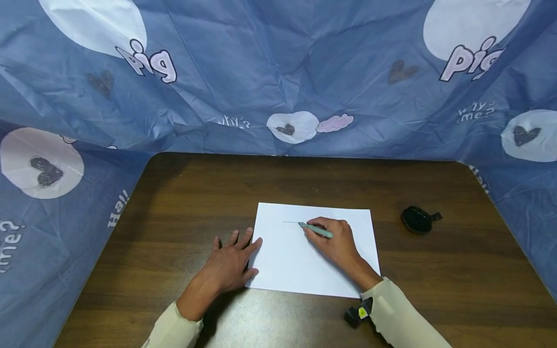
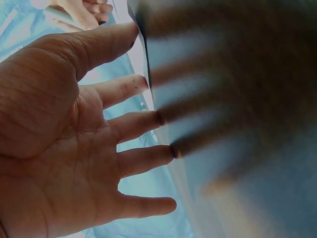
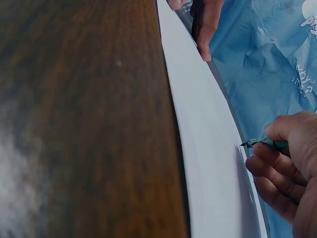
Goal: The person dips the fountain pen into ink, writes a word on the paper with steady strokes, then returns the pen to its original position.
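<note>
A white sheet of paper (image 1: 283,261) lies on the brown wooden table (image 1: 209,193), with a short thin dark line (image 1: 289,222) on its upper part. My right hand (image 1: 337,241) pinches a pale green pen (image 1: 321,231) between thumb and fingers, its tip at the right end of that line. In the right wrist view, the dark tip of the pen (image 3: 270,143) points at the sheet. My left hand (image 1: 228,266) is spread with straight fingers at the paper's left edge, thumb and index fingertip over it. The left wrist view shows its palm side.
To the right of the paper sits a round black object (image 1: 417,220) with a small tab. A black device with a yellow mark (image 1: 359,313) is at the right sleeve's cuff. Blue printed cloth (image 1: 278,72) hangs behind the table and at its sides.
</note>
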Demonstrator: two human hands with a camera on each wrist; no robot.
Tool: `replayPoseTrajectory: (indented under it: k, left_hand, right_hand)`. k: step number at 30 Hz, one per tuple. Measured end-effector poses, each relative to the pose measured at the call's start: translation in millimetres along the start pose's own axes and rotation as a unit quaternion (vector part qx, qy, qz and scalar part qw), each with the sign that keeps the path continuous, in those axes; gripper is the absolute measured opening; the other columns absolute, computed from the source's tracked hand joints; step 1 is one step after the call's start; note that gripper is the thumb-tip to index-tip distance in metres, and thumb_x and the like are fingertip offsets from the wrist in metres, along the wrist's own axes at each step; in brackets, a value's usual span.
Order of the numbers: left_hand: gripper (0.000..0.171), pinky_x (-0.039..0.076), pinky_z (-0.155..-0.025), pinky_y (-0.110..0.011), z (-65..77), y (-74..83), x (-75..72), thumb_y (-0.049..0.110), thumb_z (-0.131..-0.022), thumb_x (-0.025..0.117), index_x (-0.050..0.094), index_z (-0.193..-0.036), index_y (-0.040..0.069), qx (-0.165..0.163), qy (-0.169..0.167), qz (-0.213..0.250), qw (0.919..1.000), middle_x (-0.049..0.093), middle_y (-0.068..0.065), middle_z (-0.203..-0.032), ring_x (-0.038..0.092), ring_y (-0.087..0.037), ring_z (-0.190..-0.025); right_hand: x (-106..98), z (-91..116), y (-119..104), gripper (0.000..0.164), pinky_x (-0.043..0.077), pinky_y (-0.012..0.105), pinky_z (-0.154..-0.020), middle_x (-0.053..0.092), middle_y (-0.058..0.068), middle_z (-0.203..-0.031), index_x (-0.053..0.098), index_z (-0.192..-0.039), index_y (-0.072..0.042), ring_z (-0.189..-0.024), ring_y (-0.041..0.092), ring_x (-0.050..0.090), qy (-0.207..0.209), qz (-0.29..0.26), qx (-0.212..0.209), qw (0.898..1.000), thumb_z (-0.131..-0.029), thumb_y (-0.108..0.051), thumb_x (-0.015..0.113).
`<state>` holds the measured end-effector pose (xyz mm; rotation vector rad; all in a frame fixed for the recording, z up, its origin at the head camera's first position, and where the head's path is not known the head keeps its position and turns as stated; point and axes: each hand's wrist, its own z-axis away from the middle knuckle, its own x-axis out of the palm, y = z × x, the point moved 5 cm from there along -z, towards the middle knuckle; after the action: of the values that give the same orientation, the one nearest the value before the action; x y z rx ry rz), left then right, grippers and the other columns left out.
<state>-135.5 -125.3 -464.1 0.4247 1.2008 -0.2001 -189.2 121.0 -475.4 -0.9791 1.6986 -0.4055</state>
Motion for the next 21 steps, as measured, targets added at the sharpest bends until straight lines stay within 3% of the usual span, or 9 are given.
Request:
replayPoseTrajectory:
  k: [21]
  left_hand:
    - [0.067,0.022,-0.103,-0.076,0.7,-0.5,0.9,0.04,-0.094,0.067,0.043,-0.153,0.018,0.001,0.001,0.001,1.0,0.028,-0.014,-0.161,0.029,-0.044,-0.144]
  right_hand:
    - [-15,9,11,0.014,0.056,0.037,-0.069,0.076,-0.003,-0.085,0.079,-0.093,-0.008,-0.076,0.009,0.07,0.024,0.004,0.007,1.0,-0.081,-0.014,0.083]
